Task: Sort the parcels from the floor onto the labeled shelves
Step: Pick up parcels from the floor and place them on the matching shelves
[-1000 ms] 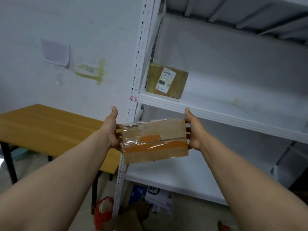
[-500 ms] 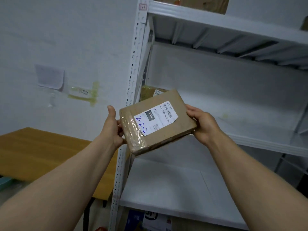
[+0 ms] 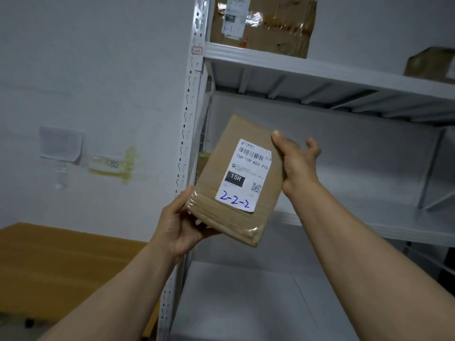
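Note:
I hold a flat brown cardboard parcel (image 3: 221,193) up in front of the white metal shelf rack (image 3: 320,72). Its white shipping label faces me, with "2-2-2" handwritten in blue. My left hand (image 3: 182,225) grips the lower left corner from below. My right hand (image 3: 295,163) holds the upper right edge, thumb on the face and fingers partly spread behind. The parcel stands on end, tilted right. A small red-marked tag (image 3: 197,50) on the rack's post sits at the upper shelf's level.
A large brown box (image 3: 268,28) marked 2-1 stands on the upper shelf, with another parcel (image 3: 430,65) at the far right. A brown parcel (image 3: 203,163) peeks out behind the held one. A wooden table (image 3: 61,267) is lower left, by the white wall.
I turned the parcel from lying sideways to standing on end with its label facing me and raised it. My view tilted up, so the upper shelf and its boxes came into sight.

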